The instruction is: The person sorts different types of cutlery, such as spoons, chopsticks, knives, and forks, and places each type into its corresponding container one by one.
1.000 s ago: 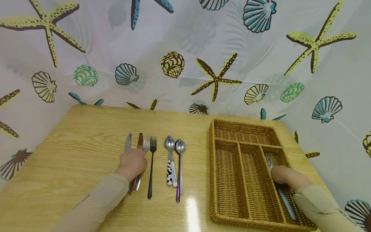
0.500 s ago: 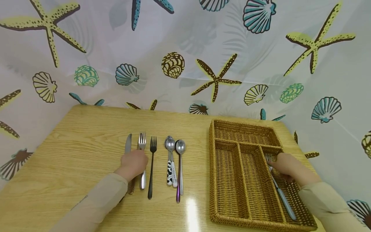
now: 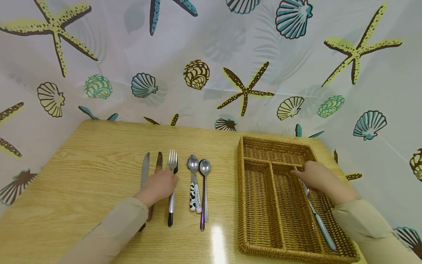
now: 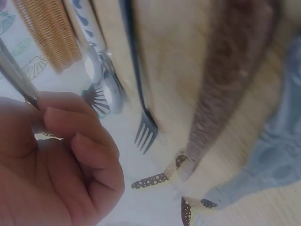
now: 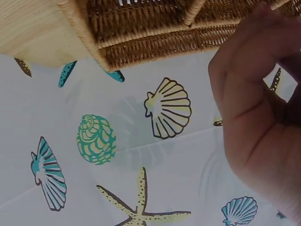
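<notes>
My left hand [image 3: 159, 185] pinches a silver fork [image 3: 171, 161], tines pointing away, over the black fork [image 3: 170, 220]. In the left wrist view that black fork [image 4: 136, 70] lies apart from the fingers. A silver knife [image 3: 145, 167] and a brown-looking knife [image 3: 159, 161] are partly hidden by this hand. My right hand [image 3: 324, 181] is over the wicker cutlery tray [image 3: 241, 205], its fingers loosely bent and their tips beside a divider; whether they touch it is unclear. Below it, a fork with a blue-grey handle [image 3: 324, 231] lies in the right compartment, its tines mostly covered.
Right of the left hand lie spoons: two with white-and-black patterned handles [image 3: 195, 194], and others with a purple handle [image 3: 202, 222] and a silver handle [image 3: 206, 212]. They lie on the wooden table [image 3: 99, 165]. A seashell-print cloth [image 3: 197, 44] hangs behind.
My left hand has picked up the silver fork and moved right, over the black fork. My right hand has let go of the blue-grey-handled fork and moved up and left.
</notes>
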Demonstrator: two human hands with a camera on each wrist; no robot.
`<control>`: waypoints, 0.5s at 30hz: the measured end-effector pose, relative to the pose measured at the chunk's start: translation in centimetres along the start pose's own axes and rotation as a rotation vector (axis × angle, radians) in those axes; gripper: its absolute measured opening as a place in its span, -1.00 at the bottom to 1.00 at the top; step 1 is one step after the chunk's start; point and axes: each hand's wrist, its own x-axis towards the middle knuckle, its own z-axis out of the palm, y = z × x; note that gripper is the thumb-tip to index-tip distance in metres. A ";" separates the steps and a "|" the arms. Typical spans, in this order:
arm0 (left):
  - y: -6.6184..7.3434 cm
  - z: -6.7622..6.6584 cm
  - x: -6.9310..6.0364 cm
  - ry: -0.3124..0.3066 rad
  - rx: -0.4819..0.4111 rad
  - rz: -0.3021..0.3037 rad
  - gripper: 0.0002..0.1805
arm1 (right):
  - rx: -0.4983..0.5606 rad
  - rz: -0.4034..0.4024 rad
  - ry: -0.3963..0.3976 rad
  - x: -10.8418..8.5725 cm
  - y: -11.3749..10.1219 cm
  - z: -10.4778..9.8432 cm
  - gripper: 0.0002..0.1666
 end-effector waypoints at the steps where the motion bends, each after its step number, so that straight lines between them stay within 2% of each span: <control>1: 0.2 0.0 0.0 -0.003 -0.017 0.000 -0.59 | 0.006 -0.002 0.002 0.0 -0.4 -0.1 -0.42; 9: 1.4 0.1 -0.1 0.004 -0.109 0.017 -0.60 | -0.004 -0.021 0.016 0.5 -3.2 -0.5 -0.46; 15: 1.9 -0.1 -0.3 -0.035 -0.249 0.010 -0.60 | -0.007 -0.036 0.012 1.1 -4.3 -0.5 -0.48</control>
